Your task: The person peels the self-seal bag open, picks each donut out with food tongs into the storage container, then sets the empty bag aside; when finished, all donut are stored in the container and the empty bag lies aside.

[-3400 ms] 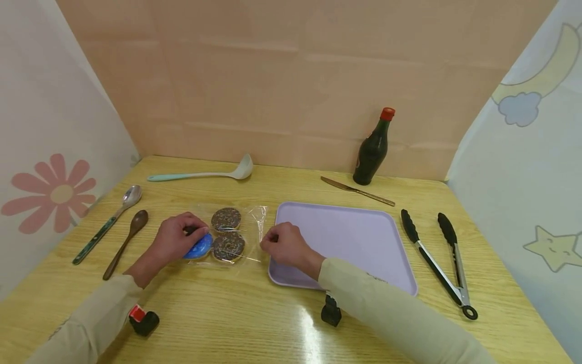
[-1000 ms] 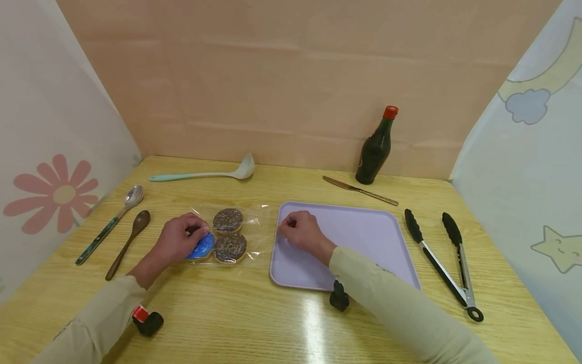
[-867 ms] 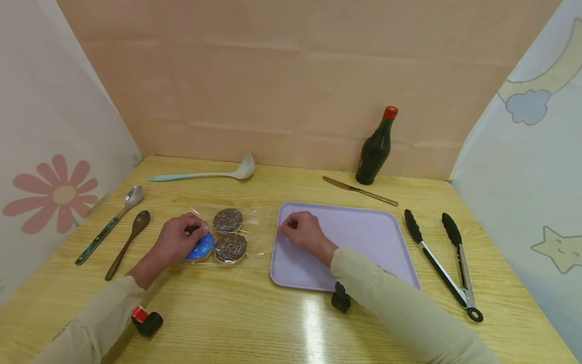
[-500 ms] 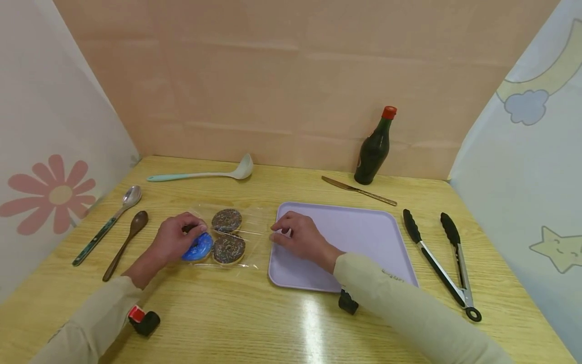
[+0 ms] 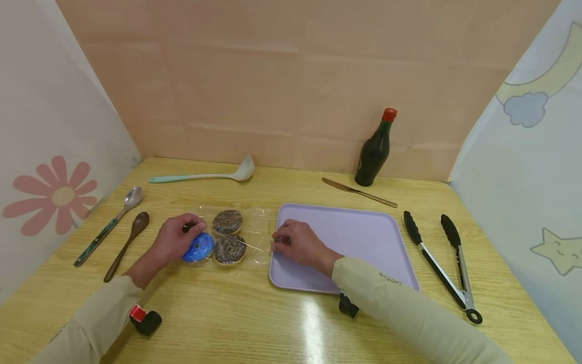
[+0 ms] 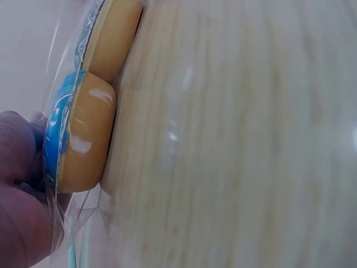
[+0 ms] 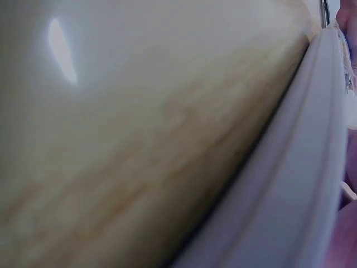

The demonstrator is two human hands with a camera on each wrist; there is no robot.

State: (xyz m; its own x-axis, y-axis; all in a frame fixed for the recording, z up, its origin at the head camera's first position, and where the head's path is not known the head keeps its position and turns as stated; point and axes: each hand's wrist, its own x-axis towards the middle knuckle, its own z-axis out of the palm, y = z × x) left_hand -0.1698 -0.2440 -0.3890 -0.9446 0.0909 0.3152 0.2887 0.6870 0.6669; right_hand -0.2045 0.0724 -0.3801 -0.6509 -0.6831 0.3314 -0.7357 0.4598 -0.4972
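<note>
A clear plastic bag (image 5: 259, 222) lies on the wood-grain table (image 5: 227, 313), just left of a lilac tray (image 5: 354, 237); inside are a blue-iced doughnut (image 5: 198, 247) and, to its right, one chocolate-iced doughnut (image 5: 228, 222) behind a second chocolate-iced doughnut (image 5: 230, 249); the person's left hand (image 5: 175, 240) pinches the bag's left end beside the blue icing, fingers bent in to the thumb; the right hand (image 5: 302, 245) sits over the tray's left rim, fingers curled and thumb near them at the bag's right end, though whether they have hold of the film cannot be told; the load looks light, the glossy film thin, limp and slippery, the icing perhaps easily marked; the flat, doughnut-free right end seems the safest grip, since squeezing over the doughnuts could dent them.
</note>
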